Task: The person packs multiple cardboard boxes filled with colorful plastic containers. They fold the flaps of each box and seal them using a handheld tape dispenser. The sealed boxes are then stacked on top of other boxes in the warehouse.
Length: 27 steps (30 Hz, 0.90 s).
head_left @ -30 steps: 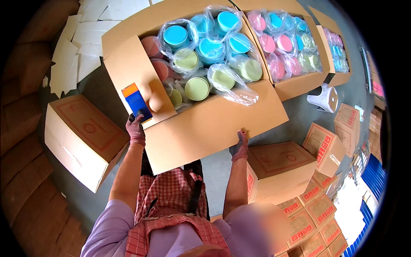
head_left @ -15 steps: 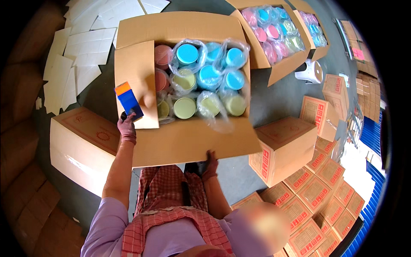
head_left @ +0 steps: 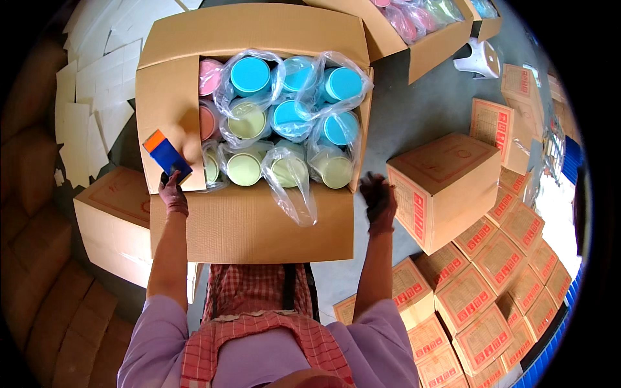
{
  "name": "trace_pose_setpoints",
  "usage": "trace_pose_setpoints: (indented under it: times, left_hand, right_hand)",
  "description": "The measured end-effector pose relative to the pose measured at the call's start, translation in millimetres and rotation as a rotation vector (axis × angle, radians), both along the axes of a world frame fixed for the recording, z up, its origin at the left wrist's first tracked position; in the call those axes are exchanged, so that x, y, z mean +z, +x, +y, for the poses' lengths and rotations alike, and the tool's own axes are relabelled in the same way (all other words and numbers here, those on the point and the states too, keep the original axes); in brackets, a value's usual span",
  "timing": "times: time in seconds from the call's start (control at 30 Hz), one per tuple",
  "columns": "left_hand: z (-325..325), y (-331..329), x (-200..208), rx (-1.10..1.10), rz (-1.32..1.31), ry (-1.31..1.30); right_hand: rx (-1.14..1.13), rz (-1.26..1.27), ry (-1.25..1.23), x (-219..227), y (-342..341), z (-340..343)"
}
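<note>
A large open carton [head_left: 252,226] stands in front of me, filled with round-lidded tubs in clear plastic bags: blue ones [head_left: 250,75], pale green ones [head_left: 243,169] and pink ones [head_left: 210,76]. My left hand [head_left: 173,196], in a dark-tipped glove, is closed on a blue-and-orange block-shaped object [head_left: 169,157] above the carton's left flap [head_left: 169,84]. What kind of object it is, I cannot make out. Just off the carton's near right corner, my gloved right hand [head_left: 379,204] is raised with its fingers loosely apart, slightly blurred, and nothing shows in it.
Closed cartons stand at the left [head_left: 116,220] and right [head_left: 446,187], with stacked cartons [head_left: 482,291] at the lower right. Two more open cartons of tubs [head_left: 420,26] are at the far right, near a white stool [head_left: 479,59]. White sheets [head_left: 97,97] lie at the left.
My right hand has left the near flap and swung right and up beside the carton. My left hand keeps the block. The view has shifted, with the carton appearing more to the left.
</note>
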<state>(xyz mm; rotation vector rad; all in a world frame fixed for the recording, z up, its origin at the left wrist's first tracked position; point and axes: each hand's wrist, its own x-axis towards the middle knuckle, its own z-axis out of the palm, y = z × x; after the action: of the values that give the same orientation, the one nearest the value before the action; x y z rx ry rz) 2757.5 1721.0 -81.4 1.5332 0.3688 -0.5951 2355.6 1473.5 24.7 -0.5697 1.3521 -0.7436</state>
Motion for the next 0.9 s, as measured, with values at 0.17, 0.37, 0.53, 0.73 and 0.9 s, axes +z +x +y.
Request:
trace_pose_setpoints:
  times: [0.17,0.37,0.53,0.73,0.9]
  left_hand:
    - [18.5,5.7,-20.0,-0.104,-0.187,0.105]
    - [5.0,1.3,-4.7,0.053,-0.103,0.128]
    - [8.9,1.9,-17.5,0.032,-0.054,0.124]
    - [0.4,-1.7,-12.2,0.03,0.065,-0.025]
    - [6.5,11.7,-15.1,-0.01,-0.018,0.161]
  right_hand:
    - [-0.24,0.479,0.639,-172.6,-92.3,-6.0]
    - [-0.626,-0.548,0.227,-165.0,-87.3,35.2]
    - [-0.265,-0.253,0.148,-106.9,-51.4,57.4]
    - [0.098,0.246,0.085,-71.2,-16.8,28.9]
    - [0.235,0.242,0.669,-68.1,-162.7,117.7]
